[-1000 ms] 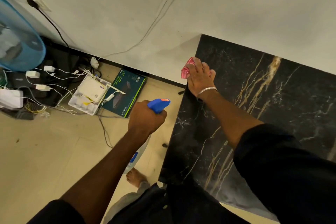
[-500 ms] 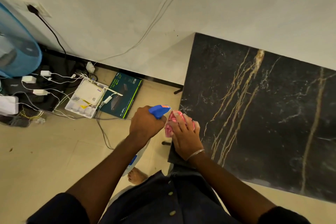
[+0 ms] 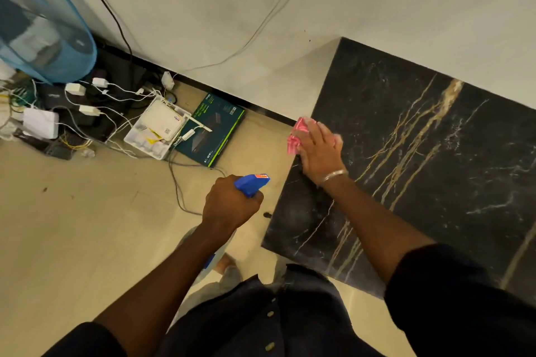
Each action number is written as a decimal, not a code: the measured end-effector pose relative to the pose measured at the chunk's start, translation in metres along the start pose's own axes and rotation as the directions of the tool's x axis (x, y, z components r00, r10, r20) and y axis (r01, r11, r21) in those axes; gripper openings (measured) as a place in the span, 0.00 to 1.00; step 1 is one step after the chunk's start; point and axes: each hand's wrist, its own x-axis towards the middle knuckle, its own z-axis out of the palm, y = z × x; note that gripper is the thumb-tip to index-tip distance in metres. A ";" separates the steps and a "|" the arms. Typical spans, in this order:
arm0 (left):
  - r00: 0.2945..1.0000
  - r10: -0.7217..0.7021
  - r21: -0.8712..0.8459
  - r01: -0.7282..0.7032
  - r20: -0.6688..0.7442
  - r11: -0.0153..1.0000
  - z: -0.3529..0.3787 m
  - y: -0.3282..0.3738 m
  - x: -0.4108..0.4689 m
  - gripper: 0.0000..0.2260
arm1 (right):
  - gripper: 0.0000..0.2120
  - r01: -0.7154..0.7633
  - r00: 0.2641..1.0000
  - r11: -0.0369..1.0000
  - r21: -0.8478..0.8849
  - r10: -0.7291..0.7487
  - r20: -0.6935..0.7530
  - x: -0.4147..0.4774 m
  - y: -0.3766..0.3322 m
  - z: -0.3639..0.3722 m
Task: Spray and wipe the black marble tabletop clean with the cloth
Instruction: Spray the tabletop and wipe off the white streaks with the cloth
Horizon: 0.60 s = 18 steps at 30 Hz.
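The black marble tabletop with gold and white veins fills the right of the view. My right hand lies flat on a pink cloth and presses it onto the top's left edge; the cloth hangs partly over that edge. My left hand grips a spray bottle with a blue head, held over the floor just left of the table. The bottle's body is mostly hidden below my left forearm.
A white wall runs behind the table. On the floor to the left lie a dark green box, a white router on a tray, tangled cables with chargers and a blue water jug. My foot stands below the bottle.
My right hand slid the cloth along the left edge, first toward me, then back out to the middle of that edge. My left hand kept the bottle in about the same place.
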 end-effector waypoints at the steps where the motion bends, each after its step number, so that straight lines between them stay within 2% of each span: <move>1: 0.999 -0.013 -0.001 0.013 -0.030 1.000 0.003 0.001 -0.001 0.10 | 0.22 -0.016 1.000 1.000 0.004 0.016 -0.009 0.016 0.009 -0.003; 5: 0.994 -0.049 -0.012 0.048 -0.099 0.999 0.012 0.008 -0.008 0.10 | 0.21 -0.068 0.997 0.998 0.002 0.068 -0.022 0.059 0.031 -0.010; 8: 0.986 -0.089 -0.084 0.077 -0.144 0.994 0.015 0.013 -0.014 0.09 | 0.22 -0.080 0.996 0.997 0.017 0.080 -0.049 0.058 0.029 -0.010; 12: 0.983 -0.068 -0.115 0.049 -0.171 0.992 0.016 0.015 -0.027 0.10 | 0.26 -0.084 0.994 0.996 0.018 0.085 -0.065 0.002 -0.006 0.002; 18: 0.987 0.070 -0.066 -0.080 -0.148 0.995 0.016 0.006 -0.052 0.09 | 0.32 -0.065 0.997 0.995 0.071 0.068 -0.039 -0.114 -0.083 0.038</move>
